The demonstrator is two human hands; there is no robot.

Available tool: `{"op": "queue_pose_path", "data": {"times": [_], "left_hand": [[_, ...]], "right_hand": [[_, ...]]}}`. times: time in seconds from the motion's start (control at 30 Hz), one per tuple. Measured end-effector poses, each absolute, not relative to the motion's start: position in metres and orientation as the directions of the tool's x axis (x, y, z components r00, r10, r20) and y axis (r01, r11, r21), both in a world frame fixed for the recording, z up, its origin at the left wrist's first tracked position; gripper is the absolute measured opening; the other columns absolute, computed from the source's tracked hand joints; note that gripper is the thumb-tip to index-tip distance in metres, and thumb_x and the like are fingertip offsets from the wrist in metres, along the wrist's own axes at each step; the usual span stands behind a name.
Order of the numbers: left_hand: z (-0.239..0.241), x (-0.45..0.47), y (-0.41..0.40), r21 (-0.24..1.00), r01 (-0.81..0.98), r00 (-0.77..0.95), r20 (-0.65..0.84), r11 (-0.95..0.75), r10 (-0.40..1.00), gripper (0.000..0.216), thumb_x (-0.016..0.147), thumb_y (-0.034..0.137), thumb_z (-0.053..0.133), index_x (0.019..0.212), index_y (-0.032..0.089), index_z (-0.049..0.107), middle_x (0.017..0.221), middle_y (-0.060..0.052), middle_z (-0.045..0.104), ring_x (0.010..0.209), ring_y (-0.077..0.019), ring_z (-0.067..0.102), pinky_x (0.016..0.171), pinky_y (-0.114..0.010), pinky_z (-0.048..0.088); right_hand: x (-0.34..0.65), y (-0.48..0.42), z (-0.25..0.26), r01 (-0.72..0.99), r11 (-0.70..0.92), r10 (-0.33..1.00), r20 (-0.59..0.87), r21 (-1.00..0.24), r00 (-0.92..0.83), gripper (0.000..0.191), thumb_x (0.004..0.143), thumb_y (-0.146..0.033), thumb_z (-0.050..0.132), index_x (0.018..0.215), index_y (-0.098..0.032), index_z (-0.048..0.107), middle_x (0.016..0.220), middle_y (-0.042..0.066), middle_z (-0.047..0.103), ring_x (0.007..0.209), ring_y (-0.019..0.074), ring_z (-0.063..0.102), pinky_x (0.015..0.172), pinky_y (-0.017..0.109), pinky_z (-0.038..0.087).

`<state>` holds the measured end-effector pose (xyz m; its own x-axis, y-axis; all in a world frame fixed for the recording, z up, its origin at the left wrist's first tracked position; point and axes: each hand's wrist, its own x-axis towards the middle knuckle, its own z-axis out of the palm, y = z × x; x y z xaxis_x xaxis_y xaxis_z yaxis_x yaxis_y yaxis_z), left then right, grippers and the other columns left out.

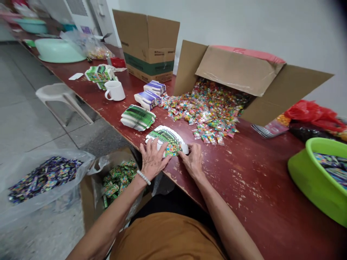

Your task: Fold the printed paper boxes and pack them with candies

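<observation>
A fanned stack of flat green-and-white candy boxes [169,134] lies near the front edge of the red table. My left hand [152,159], with a beaded bracelet at the wrist, rests spread on the near part of this stack. At its right end, my right hand [193,159] pinches the front green box [173,148] by its white end flap. Just beyond is another fanned bundle of green boxes [138,117]. Small wrapped candies [207,112] spill towards my hands from a tipped cardboard carton [233,70].
Purple-and-white boxes [149,99], a white mug [115,90] and an upright carton [148,47] stand farther back. A lime-green basin [306,173] is at the right. Below the table's left edge are a carton of green packets [119,180] and a clear bag of purple packets [46,180].
</observation>
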<state>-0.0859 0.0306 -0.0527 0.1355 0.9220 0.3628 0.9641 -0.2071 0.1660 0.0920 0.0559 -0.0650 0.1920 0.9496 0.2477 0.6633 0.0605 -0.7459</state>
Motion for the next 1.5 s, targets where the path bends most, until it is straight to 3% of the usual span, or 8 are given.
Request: {"op": "queue_pose_path", "data": {"times": [0.23, 0.37, 0.47, 0.7, 0.93, 1.1, 1.3, 1.5], "left_hand": [[-0.027, -0.084, 0.019, 0.267, 0.922, 0.146, 0.428, -0.279, 0.892, 0.053, 0.084, 0.045, 0.062, 0.129, 0.016, 0.059, 0.144, -0.022, 0.050, 0.136, -0.0409, 0.037, 0.110, -0.066, 0.019], [0.004, -0.093, 0.009, 0.672, 0.671, 0.222, 0.219, -0.312, 0.950, 0.053, 0.086, 0.049, 0.059, 0.129, 0.019, 0.058, 0.124, -0.013, 0.066, 0.117, -0.0304, 0.057, 0.108, -0.054, 0.033], [0.019, -0.090, -0.002, 0.971, 0.237, 0.566, -0.118, -0.024, 0.816, 0.051, 0.085, 0.049, 0.062, 0.125, 0.018, 0.061, 0.114, -0.011, 0.071, 0.103, -0.0250, 0.064, 0.095, -0.041, 0.047], [0.009, -0.061, -0.032, 0.811, -0.209, 0.838, -0.140, 0.546, 0.528, 0.047, 0.066, 0.048, 0.081, 0.093, 0.011, 0.071, 0.083, -0.011, 0.072, 0.074, -0.0258, 0.071, 0.075, -0.036, 0.053], [0.020, -0.057, -0.037, 0.820, -0.258, 0.821, -0.092, 0.510, 0.564, 0.056, 0.064, 0.051, 0.084, 0.101, 0.012, 0.068, 0.084, -0.010, 0.073, 0.080, -0.0259, 0.072, 0.081, -0.038, 0.054], [0.027, -0.054, -0.039, 0.856, -0.253, 0.777, -0.098, 0.451, 0.622, 0.056, 0.065, 0.053, 0.083, 0.102, 0.014, 0.067, 0.082, -0.010, 0.073, 0.078, -0.0254, 0.071, 0.080, -0.039, 0.053], [0.025, -0.051, -0.038, 0.903, -0.237, 0.726, -0.079, 0.357, 0.683, 0.064, 0.069, 0.063, 0.075, 0.107, 0.012, 0.068, 0.082, -0.011, 0.072, 0.074, -0.0219, 0.067, 0.069, -0.029, 0.049], [0.016, -0.054, -0.037, 0.921, -0.154, 0.742, -0.132, 0.359, 0.658, 0.065, 0.069, 0.062, 0.075, 0.109, 0.012, 0.067, 0.075, -0.007, 0.069, 0.067, -0.0176, 0.062, 0.067, -0.028, 0.048]], "right_hand": [[0.104, 0.050, -0.045, 0.309, 0.089, 0.983, 0.133, -0.947, 0.126, 0.027, 0.083, -0.045, 0.056, 0.081, -0.019, 0.059, 0.074, 0.001, 0.062, 0.067, 0.0166, 0.055, 0.065, 0.029, 0.046], [0.120, 0.035, -0.015, 0.116, 0.151, 0.981, 0.134, -0.982, -0.141, 0.025, 0.084, -0.044, 0.062, 0.086, -0.019, 0.061, 0.076, -0.001, 0.063, 0.069, 0.0146, 0.057, 0.066, 0.027, 0.045], [0.124, 0.020, 0.006, -0.009, 0.149, 0.930, 0.143, -0.989, -0.340, 0.023, 0.086, -0.043, 0.064, 0.089, -0.021, 0.062, 0.079, -0.001, 0.063, 0.072, 0.0141, 0.057, 0.070, 0.027, 0.045], [0.118, -0.007, 0.029, -0.140, 0.074, 0.885, 0.129, -0.987, -0.446, 0.026, 0.088, -0.047, 0.063, 0.093, -0.022, 0.061, 0.079, -0.001, 0.060, 0.066, 0.0110, 0.056, 0.059, 0.023, 0.047], [0.119, -0.017, 0.037, -0.170, 0.029, 0.906, 0.098, -0.985, -0.412, 0.030, 0.088, -0.049, 0.061, 0.099, -0.022, 0.060, 0.076, -0.002, 0.060, 0.052, 0.0082, 0.051, 0.043, 0.019, 0.041], [0.120, -0.024, 0.035, -0.168, 0.078, 0.913, 0.138, -0.983, -0.384, 0.028, 0.091, -0.041, 0.056, 0.115, -0.025, 0.052, 0.089, 0.001, 0.061, 0.067, 0.0128, 0.059, 0.056, 0.025, 0.050], [0.127, -0.035, 0.036, 0.414, 0.567, 0.817, 0.552, -0.712, -0.169, 0.028, 0.080, -0.020, 0.067, 0.106, -0.024, 0.059, 0.110, 0.007, 0.056, 0.104, 0.0232, 0.055, 0.091, 0.040, 0.047], [0.133, -0.038, 0.043, 0.484, 0.626, 0.779, 0.470, -0.611, -0.414, 0.019, 0.079, -0.017, 0.065, 0.095, -0.021, 0.058, 0.104, 0.007, 0.060, 0.097, 0.0218, 0.056, 0.083, 0.036, 0.048]]}}
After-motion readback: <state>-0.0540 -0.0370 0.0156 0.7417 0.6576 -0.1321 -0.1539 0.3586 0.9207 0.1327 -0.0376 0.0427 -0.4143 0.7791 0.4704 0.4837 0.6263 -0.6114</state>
